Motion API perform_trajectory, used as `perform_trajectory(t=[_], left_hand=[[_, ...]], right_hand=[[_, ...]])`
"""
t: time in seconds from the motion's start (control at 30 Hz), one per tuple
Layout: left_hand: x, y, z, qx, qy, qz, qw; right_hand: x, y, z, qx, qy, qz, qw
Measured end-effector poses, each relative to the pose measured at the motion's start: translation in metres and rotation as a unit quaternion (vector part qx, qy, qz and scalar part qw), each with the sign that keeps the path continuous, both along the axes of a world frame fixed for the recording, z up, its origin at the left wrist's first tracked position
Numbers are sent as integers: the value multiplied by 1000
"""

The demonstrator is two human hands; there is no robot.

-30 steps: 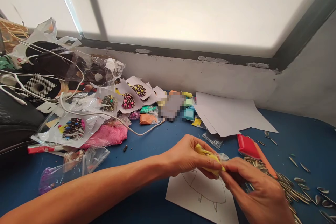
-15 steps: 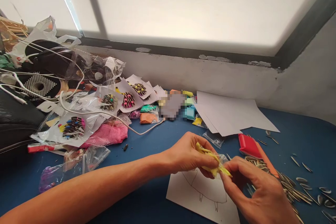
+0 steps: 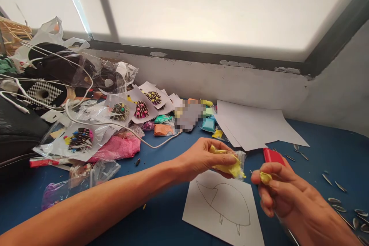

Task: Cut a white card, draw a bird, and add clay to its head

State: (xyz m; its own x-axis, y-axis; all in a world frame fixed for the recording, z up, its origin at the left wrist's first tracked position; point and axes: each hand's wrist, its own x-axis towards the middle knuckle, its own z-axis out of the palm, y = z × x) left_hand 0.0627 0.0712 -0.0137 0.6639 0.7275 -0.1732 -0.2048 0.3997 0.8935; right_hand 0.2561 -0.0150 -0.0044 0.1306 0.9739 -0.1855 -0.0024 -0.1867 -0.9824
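The left fingers [image 3: 226,159] pinched the yellow packet [image 3: 230,170], and the right fingers [image 3: 273,168] nipped a yellow lump [image 3: 265,178], well clear of it! Just below the left fingers, the drawing [image 3: 227,203] lay on the tabletop [image 3: 323,134]; seeds [image 3: 340,186] lay right of the right fingers.

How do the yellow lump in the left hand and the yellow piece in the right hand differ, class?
The yellow lump is bigger; the yellow piece is much smaller.
The lump sits in clear plastic; no plastic shows around the piece.
The lump is gripped in the left hand; the piece is pinched at the fingertips of the right hand.
Both are yellow and handheld.
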Motion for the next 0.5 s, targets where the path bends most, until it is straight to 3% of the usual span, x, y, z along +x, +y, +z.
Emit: perform_trajectory(t=[0.13,0.23,0.33,0.5], left_hand=[[1,0,2,5,17,11,1000],[2,0,2,15,24,19,999],[2,-1,1,19,23,21,999],[3,-8,3,13,20,-6,1000]], right_hand=[[-9,-2,-1,-15,-48,-28,998],[-8,-3,0,-29,-68,-8,997],[-5,-3,-1,-15,-144,24,989],[-10,-3,-3,1,-216,6,976]])
